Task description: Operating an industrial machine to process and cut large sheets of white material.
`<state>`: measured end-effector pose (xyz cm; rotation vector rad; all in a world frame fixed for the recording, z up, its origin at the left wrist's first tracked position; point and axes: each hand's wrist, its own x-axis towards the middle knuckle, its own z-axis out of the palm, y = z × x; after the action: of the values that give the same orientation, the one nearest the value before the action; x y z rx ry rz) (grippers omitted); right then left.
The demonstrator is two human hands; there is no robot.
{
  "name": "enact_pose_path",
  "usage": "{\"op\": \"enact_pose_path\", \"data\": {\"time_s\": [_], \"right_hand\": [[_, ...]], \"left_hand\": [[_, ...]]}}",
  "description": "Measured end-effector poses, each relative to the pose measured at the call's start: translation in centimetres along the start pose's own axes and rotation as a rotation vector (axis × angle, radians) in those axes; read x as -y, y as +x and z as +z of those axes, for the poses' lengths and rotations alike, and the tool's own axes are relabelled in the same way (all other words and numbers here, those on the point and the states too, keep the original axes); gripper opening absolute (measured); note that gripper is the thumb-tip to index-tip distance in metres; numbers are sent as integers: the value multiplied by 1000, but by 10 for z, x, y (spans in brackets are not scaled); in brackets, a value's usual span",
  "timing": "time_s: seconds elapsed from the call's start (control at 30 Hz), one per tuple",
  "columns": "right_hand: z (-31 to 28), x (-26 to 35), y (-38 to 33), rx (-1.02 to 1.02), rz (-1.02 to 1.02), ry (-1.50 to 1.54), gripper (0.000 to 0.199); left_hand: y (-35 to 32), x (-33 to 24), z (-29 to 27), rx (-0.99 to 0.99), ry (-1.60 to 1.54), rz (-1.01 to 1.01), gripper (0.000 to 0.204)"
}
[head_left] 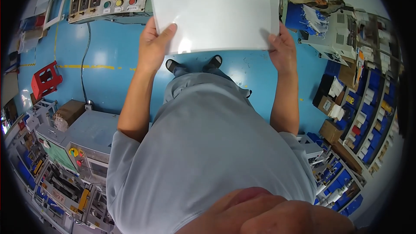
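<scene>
Left grip (153, 44), right grip (284, 52) pinching white sheeting (216, 13) edges.

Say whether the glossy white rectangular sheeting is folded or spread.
Spread: the sheeting stretches flat from left hand to right hand; its far edge is unseen.

Item under observation: white sheet material (216, 13), top centre of the frame. Outline broadly rectangular; the upper edge runs out of the picture. Surface smooth and glossy, with bright reflections near the lower left corner and faint grey shadowing at the lower right. Near-parallel lines along the right margin suggest more than one layer; count cannot be determined. Lower edge nearly straight across the frame. Material is held up at both sides: left hand (155, 41) at the lower left corner, right hand (284, 47) at the lower right, thumbs on the upper face.
</scene>
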<state>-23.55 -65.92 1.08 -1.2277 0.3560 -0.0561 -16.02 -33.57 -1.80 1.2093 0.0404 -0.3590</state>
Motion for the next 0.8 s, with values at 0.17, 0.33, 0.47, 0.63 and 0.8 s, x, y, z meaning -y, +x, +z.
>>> {"op": "enact_pose_path", "data": {"time_s": [0.17,0.33,0.47,0.63,0.8], "right_hand": [[3,-34,-10,-3,130,40,23],[11,-57,-13,-74,133,164,20],[18,-57,-19,-14,163,282,23],[21,-61,-26,62,141,372,25],[23,-69,-28,82,93,361,25]], "left_hand": [[15,-8,-1,-170,314,61,43],[9,-3,35,-16,1110,800,38],[0,17,81,276,971,754,31],[2,22,92,279,1002,735,27],[0,23,97,256,1011,749,30]]}}
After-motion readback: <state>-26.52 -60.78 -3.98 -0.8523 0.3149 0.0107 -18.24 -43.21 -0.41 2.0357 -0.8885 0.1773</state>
